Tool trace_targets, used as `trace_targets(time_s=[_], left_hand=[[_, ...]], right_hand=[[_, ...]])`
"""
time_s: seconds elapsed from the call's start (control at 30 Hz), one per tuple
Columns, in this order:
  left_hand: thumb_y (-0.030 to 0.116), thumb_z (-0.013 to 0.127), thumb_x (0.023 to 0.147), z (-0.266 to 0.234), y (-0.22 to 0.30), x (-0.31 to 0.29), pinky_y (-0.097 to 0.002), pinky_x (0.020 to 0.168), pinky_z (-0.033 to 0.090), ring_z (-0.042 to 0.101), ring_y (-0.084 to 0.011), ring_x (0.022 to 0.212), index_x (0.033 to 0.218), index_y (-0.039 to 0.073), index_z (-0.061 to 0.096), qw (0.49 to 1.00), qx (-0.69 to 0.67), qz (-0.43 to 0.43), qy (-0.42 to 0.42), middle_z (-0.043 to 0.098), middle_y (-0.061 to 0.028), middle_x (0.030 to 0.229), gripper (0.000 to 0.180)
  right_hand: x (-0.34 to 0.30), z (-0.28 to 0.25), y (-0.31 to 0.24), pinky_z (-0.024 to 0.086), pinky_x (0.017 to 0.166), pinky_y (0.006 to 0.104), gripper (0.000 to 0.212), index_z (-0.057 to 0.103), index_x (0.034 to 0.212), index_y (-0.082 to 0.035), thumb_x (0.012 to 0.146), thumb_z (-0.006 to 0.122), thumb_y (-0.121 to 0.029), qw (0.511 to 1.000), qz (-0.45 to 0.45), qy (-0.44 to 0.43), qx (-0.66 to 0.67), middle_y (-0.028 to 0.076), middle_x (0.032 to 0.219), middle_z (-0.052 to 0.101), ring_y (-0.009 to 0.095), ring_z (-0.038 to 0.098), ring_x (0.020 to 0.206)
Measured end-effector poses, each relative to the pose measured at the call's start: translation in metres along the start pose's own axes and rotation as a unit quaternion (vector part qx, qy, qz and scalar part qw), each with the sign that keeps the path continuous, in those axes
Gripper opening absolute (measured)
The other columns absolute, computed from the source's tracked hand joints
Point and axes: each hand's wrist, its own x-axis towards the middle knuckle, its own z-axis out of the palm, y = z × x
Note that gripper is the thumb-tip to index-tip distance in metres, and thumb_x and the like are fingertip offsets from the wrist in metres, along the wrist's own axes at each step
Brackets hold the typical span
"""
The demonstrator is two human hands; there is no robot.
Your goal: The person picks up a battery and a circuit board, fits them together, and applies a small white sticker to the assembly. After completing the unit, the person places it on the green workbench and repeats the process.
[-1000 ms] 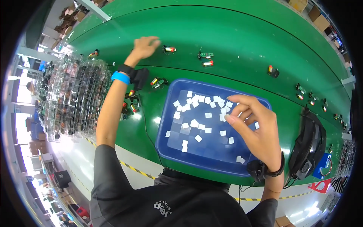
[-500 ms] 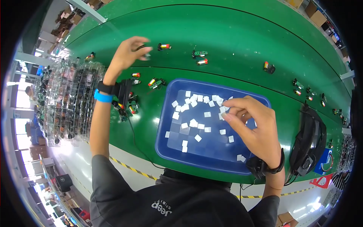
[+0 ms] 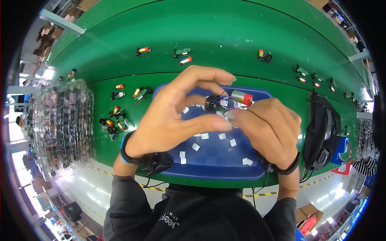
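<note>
Above the blue tray (image 3: 217,172), my left hand (image 3: 169,112) curls closed around a small electronic assembly (image 3: 212,103). It has a black round end, a green board and thin wires. Its silver battery cell (image 3: 242,97) with a red and yellow end hangs out on the far side. My right hand (image 3: 270,130) is closed in a pinch at the board, on a small white square piece (image 3: 228,115) that my fingers partly cover. Below both hands, several loose white squares (image 3: 196,147) lie scattered in the tray.
More battery-and-board assemblies (image 3: 141,93) lie on the green table (image 3: 193,32) to the left, far side and right. Stacked clear plastic trays (image 3: 66,124) stand at the left edge. A black bag-like item (image 3: 323,134) and a blue box (image 3: 341,150) sit at the right.
My left hand has come from the far left of the table to the tray, now showing the assembly. My right hand has lifted from among the white squares to meet it. The view has shifted.
</note>
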Motion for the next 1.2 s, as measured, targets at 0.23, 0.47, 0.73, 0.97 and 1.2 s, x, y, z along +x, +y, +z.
trace_targets(time_s=[0.23, 0.47, 0.73, 0.97, 1.2], left_hand=[[0.013, 0.084, 0.074, -0.023, 0.003, 0.003, -0.0367, 0.092, 0.050, 0.061, -0.0239, 0.108, 0.113, 0.003, 0.068, 0.936, 0.321, 0.114, -0.089, 0.064, -0.0135, 0.117, 0.043], [0.008, 0.084, 0.071, -0.016, 0.002, -0.001, -0.0366, 0.089, 0.051, 0.060, -0.0264, 0.106, 0.104, 0.006, 0.073, 0.934, 0.313, 0.170, -0.008, 0.065, -0.0129, 0.116, 0.035], [0.004, 0.082, 0.068, -0.013, -0.004, -0.003, -0.0376, 0.082, 0.053, 0.061, -0.0290, 0.102, 0.100, 0.008, 0.073, 0.865, 0.406, 0.293, -0.002, 0.065, -0.0128, 0.118, 0.033], [0.001, 0.081, 0.065, -0.004, 0.002, -0.005, -0.0366, 0.078, 0.052, 0.063, -0.0292, 0.098, 0.098, 0.008, 0.073, 0.830, 0.472, 0.296, 0.031, 0.068, -0.0111, 0.114, 0.035], [-0.003, 0.080, 0.067, -0.001, -0.004, -0.009, -0.0345, 0.076, 0.054, 0.067, -0.0273, 0.091, 0.100, 0.005, 0.068, 0.825, 0.495, 0.272, 0.027, 0.071, -0.0134, 0.110, 0.036]], right_hand=[[0.001, -0.001, 0.001, 0.053, 0.055, 0.0304, 0.037, 0.071, 0.098, -0.001, 0.063, 0.076, -0.008, 0.995, -0.083, -0.005, -0.063, 0.009, 0.087, 0.067, 0.025, 0.067, 0.069], [0.001, 0.001, -0.001, 0.055, 0.058, 0.0302, 0.037, 0.071, 0.099, 0.000, 0.064, 0.076, -0.010, 0.996, -0.082, 0.004, -0.044, 0.010, 0.091, 0.068, 0.026, 0.069, 0.074], [-0.001, -0.002, -0.002, 0.056, 0.059, 0.0306, 0.038, 0.070, 0.100, 0.000, 0.064, 0.075, -0.010, 0.994, -0.096, -0.012, -0.059, 0.011, 0.093, 0.069, 0.026, 0.069, 0.076], [-0.001, -0.005, 0.000, 0.056, 0.060, 0.0297, 0.038, 0.069, 0.103, 0.000, 0.066, 0.075, -0.008, 0.995, -0.087, -0.003, -0.049, 0.012, 0.094, 0.068, 0.026, 0.069, 0.076], [-0.003, -0.002, 0.000, 0.057, 0.061, 0.0294, 0.037, 0.069, 0.103, -0.001, 0.067, 0.075, -0.005, 0.999, -0.044, -0.011, -0.026, 0.014, 0.100, 0.071, 0.027, 0.071, 0.079]])
